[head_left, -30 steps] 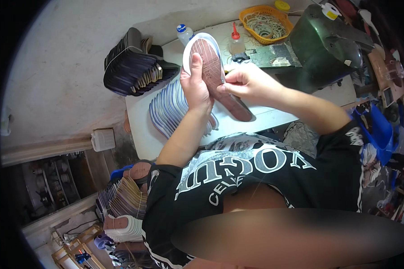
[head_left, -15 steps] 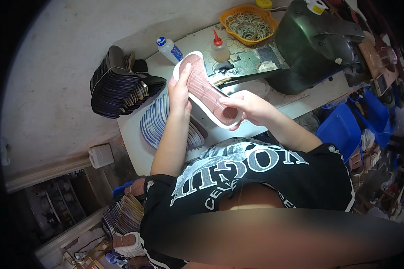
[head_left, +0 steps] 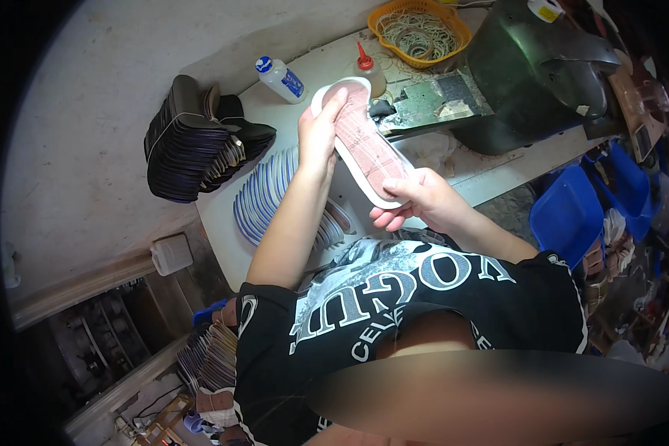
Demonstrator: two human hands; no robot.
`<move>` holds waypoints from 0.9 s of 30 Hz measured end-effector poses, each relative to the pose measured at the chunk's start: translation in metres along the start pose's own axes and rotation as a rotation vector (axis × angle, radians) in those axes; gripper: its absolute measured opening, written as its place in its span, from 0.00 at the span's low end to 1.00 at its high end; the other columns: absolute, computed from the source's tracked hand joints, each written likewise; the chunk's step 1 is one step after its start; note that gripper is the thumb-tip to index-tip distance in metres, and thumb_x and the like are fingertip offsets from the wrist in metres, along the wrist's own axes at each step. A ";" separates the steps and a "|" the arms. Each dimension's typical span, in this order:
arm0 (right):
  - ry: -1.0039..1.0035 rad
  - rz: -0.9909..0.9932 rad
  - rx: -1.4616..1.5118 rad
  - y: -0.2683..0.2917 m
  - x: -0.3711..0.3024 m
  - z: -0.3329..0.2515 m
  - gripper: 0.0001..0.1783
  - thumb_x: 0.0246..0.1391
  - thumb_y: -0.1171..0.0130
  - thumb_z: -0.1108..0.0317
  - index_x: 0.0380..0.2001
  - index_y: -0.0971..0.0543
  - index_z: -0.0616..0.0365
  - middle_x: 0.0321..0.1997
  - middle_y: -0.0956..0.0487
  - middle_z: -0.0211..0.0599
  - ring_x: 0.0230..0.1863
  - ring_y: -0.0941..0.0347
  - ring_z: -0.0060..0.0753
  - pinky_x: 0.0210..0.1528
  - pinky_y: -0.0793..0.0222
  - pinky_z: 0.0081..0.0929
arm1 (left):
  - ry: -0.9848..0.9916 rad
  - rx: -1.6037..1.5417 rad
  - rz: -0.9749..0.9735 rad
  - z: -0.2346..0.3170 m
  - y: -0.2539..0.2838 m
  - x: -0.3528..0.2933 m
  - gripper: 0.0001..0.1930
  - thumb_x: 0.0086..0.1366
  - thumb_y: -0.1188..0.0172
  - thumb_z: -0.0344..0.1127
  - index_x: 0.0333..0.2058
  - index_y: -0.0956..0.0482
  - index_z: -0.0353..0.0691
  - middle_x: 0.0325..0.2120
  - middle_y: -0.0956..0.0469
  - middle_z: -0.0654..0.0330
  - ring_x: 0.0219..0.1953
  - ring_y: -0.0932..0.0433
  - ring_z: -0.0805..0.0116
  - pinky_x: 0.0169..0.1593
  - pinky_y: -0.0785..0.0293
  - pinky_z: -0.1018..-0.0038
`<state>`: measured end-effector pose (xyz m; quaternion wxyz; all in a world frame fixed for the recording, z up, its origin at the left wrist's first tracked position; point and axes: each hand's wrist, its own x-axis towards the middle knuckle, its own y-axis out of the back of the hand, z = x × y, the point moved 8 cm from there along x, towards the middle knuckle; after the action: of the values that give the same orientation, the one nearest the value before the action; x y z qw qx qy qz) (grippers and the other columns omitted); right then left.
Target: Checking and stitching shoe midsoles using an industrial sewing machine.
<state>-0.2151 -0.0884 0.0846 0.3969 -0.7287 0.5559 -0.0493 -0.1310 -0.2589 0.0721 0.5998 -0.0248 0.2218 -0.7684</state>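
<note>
A pink shoe insole point(head_left: 368, 145) with a white rim and thin printed lines is held up in both hands above the table, tilted. My left hand point(head_left: 319, 141) is closed around its upper-left end, the thumb lying on the pink face. At the lower-right end, my right hand point(head_left: 424, 197) pinches it, thumb on top and fingers underneath. Behind the insole lies the green sewing machine point(head_left: 531, 82), its work plate point(head_left: 431, 104) close to the insole's right edge. Under my left forearm, a fanned stack of blue-and-white edged insoles point(head_left: 264, 195) rests on the table.
Tied bundles of black insoles point(head_left: 182, 149) stand at the table's left. Along the back are a white bottle with a blue cap point(head_left: 281, 80), a red-tipped glue bottle point(head_left: 369, 70) and an orange basket point(head_left: 420, 33) of bands. Blue chairs point(head_left: 569, 212) stand at right.
Both hands and the insole have shifted a little to the right, and the insole is turned slightly steeper. My right thumb sits nearer the lower end.
</note>
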 end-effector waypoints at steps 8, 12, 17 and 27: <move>0.131 0.164 0.104 0.000 0.021 -0.005 0.17 0.58 0.49 0.63 0.40 0.24 0.70 0.32 0.19 0.49 0.30 0.20 0.33 0.33 0.23 0.24 | 0.094 0.230 -0.031 0.010 0.007 0.029 0.22 0.57 0.34 0.43 0.41 0.23 0.29 0.33 0.20 0.55 0.33 0.21 0.70 0.38 0.25 0.76; 0.213 0.211 0.155 0.000 0.036 -0.011 0.17 0.59 0.50 0.63 0.41 0.25 0.69 0.32 0.19 0.48 0.30 0.20 0.33 0.33 0.23 0.24 | 0.099 0.571 -0.094 0.020 0.021 0.055 0.30 0.56 0.37 0.55 0.42 0.23 0.29 0.34 0.20 0.55 0.34 0.22 0.69 0.41 0.27 0.75; 0.240 0.251 0.186 0.002 0.045 -0.020 0.18 0.60 0.50 0.61 0.42 0.25 0.68 0.34 0.20 0.48 0.31 0.20 0.31 0.34 0.24 0.22 | -0.701 1.152 -0.320 0.083 -0.020 0.048 0.35 0.49 0.35 0.58 0.46 0.26 0.33 0.51 0.31 0.45 0.61 0.41 0.51 0.65 0.51 0.58; 0.204 0.316 0.124 0.000 0.048 -0.026 0.21 0.62 0.53 0.57 0.46 0.28 0.67 0.33 0.20 0.45 0.33 0.20 0.31 0.36 0.23 0.23 | -0.351 1.419 -1.235 0.052 -0.067 0.029 0.23 0.47 0.33 0.56 0.23 0.23 0.39 0.20 0.30 0.60 0.31 0.29 0.63 0.56 0.43 0.63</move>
<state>-0.2109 -0.1429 0.0845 0.3855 -0.5977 0.6966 -0.0944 -0.1846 -0.2894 0.1375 -0.0114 0.1173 -0.4410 -0.8897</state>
